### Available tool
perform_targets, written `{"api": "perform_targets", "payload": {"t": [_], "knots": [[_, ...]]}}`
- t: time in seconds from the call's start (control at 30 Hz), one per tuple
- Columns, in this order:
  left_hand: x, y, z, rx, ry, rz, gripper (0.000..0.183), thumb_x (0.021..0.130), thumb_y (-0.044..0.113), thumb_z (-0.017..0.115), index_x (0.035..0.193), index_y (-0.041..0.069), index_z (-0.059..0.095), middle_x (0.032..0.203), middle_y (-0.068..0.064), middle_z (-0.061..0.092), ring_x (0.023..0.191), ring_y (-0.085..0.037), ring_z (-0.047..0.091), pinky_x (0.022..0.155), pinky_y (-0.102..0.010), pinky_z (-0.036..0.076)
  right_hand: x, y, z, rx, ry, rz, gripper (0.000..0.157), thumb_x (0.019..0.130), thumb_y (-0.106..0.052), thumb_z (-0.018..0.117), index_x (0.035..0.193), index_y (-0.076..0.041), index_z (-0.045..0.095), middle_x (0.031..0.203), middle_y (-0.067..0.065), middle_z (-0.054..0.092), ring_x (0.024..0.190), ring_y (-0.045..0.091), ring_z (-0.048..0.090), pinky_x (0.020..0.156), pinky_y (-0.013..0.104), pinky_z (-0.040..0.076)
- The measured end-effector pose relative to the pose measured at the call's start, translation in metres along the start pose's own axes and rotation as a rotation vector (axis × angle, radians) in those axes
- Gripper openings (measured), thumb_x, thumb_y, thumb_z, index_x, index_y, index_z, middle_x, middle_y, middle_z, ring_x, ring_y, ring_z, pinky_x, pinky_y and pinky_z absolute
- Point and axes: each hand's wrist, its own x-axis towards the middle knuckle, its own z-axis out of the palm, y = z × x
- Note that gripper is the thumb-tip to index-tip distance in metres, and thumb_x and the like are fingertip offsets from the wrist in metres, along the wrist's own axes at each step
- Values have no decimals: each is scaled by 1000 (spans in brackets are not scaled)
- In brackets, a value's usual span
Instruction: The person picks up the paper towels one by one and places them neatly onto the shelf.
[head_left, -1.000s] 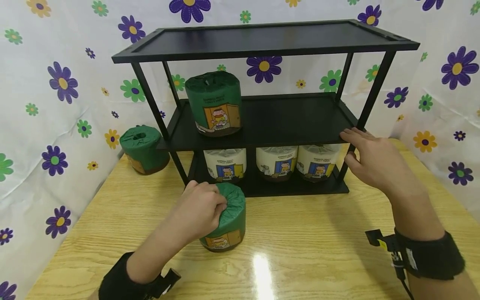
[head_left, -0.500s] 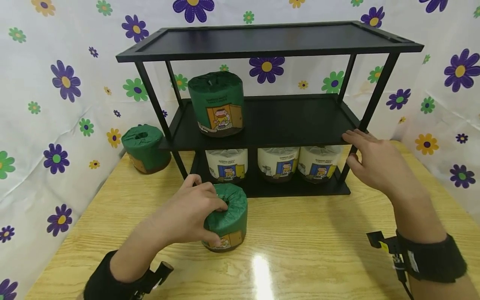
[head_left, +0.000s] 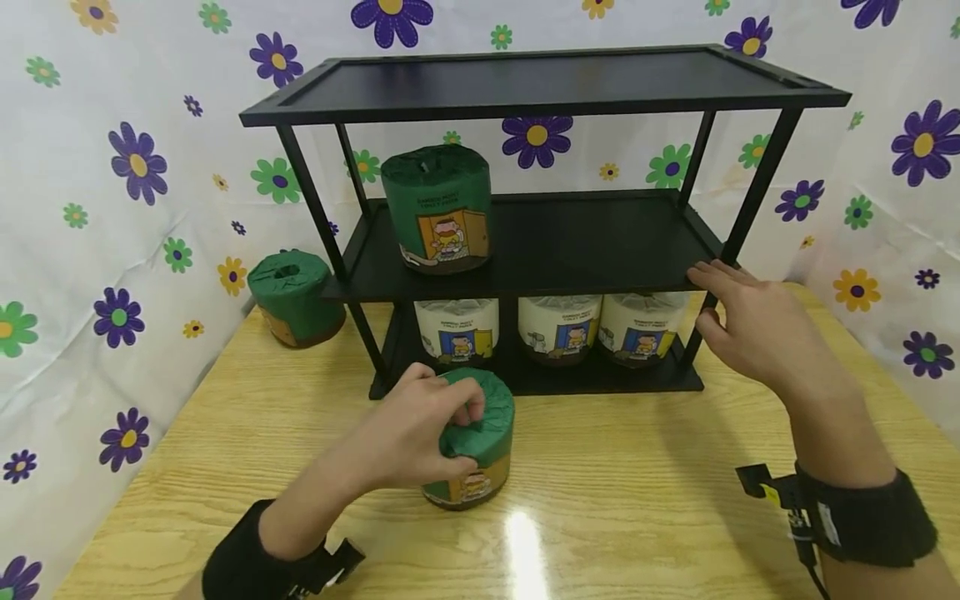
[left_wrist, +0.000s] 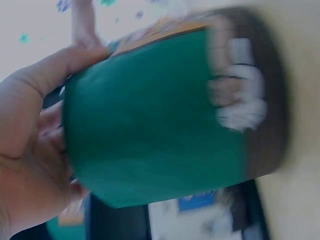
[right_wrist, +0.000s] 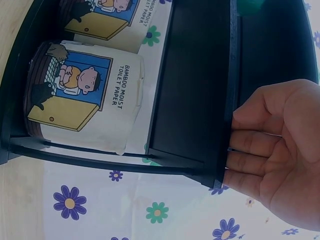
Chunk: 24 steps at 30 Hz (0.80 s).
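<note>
A green-wrapped toilet roll point(head_left: 495, 421) stands on the table in front of the rack, leaning slightly. My left hand point(head_left: 420, 429) grips it, fingers curled over its top and thumb against its side. In the left wrist view the roll point(left_wrist: 150, 115) fills the middle, blurred toward its base. My right hand point(head_left: 765, 333) rests at the right front corner of the black rack's middle shelf point(head_left: 600, 237), fingers extended on the edge and thumb lower, near the post. From the right wrist, the fingers point(right_wrist: 252, 145) meet that shelf edge.
Another green roll point(head_left: 435, 212) sits on the middle shelf at left. White-wrapped rolls point(head_left: 558, 329) stand on the bottom shelf. One more green roll point(head_left: 295, 296) stands on the table left of the rack. A flowered cloth point(head_left: 75, 275) hangs behind.
My left hand first pinched the roll's top, then spread its thumb down the side. The roll has shifted slightly right and turned. My right hand stays at the shelf corner.
</note>
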Motion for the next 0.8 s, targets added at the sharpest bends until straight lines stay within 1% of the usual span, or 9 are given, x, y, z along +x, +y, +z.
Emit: {"api": "perform_targets", "payload": {"t": [0.07, 0.13, 0.2, 0.3, 0.4, 0.53, 0.67, 0.73, 0.8], "knots": [[3, 8, 9, 12, 40, 18, 41, 72, 35, 88, 90, 19, 56, 78, 11, 62, 76, -6, 59, 85, -37, 41, -1, 1, 0, 3, 5, -2, 46, 91, -7, 49, 135, 7, 56, 139, 29, 55, 117, 50, 58, 52, 32, 30], [5, 12, 14, 27, 36, 38, 40, 76, 39, 86, 94, 19, 57, 83, 10, 63, 80, -8, 60, 88, -39, 42, -2, 2, 0, 5, 7, 2, 46, 91, -6, 49, 135, 7, 57, 138, 29, 56, 119, 50, 57, 51, 32, 29], [3, 12, 13, 29, -10, 49, 46, 75, 40, 87, 105, 19, 61, 95, 7, 68, 92, -10, 63, 93, -42, 41, -2, 2, 1, 1, 9, 2, 46, 91, -7, 50, 134, 7, 57, 138, 30, 56, 112, 50, 61, 50, 32, 29], [-3, 4, 3, 5, -131, 54, 65, 70, 33, 91, 126, 19, 60, 120, 3, 69, 114, -14, 61, 102, -50, 33, -1, 2, 2, -11, 5, 4, 46, 91, -8, 49, 134, 7, 57, 138, 30, 56, 107, 50, 63, 50, 32, 30], [-6, -3, -5, 5, -196, 85, 70, 71, 24, 91, 134, 20, 59, 129, 3, 67, 124, -17, 58, 104, -52, 32, 0, 1, 2, -16, -2, 5, 46, 92, -8, 49, 135, 6, 57, 138, 30, 55, 105, 50, 63, 50, 32, 30], [-3, -2, -5, 66, -139, 161, 55, 77, 25, 86, 128, 19, 66, 120, 5, 71, 115, -15, 62, 99, -44, 42, 1, 0, 2, -13, -5, 12, 46, 92, -9, 49, 135, 6, 56, 139, 30, 55, 109, 50, 62, 49, 32, 31], [0, 3, 2, 161, -45, 197, 49, 79, 36, 83, 122, 17, 72, 110, 7, 74, 100, -13, 63, 88, -34, 48, 1, 0, 1, -9, 4, 8, 46, 91, -8, 49, 135, 6, 57, 138, 30, 55, 87, 45, 66, 48, 31, 30], [0, 5, 5, 193, -32, 201, 51, 81, 42, 80, 124, 16, 71, 109, 6, 74, 98, -13, 63, 86, -32, 48, 0, 0, 1, -8, 9, 5, 46, 91, -8, 49, 134, 6, 57, 138, 30, 55, 78, 42, 66, 47, 31, 29], [0, 6, 4, 200, -63, 198, 57, 80, 44, 80, 128, 15, 69, 112, 5, 73, 102, -15, 63, 89, -34, 48, 0, 0, 1, -9, 14, 1, 46, 91, -8, 49, 134, 7, 57, 137, 30, 56, 74, 40, 65, 47, 31, 28]]}}
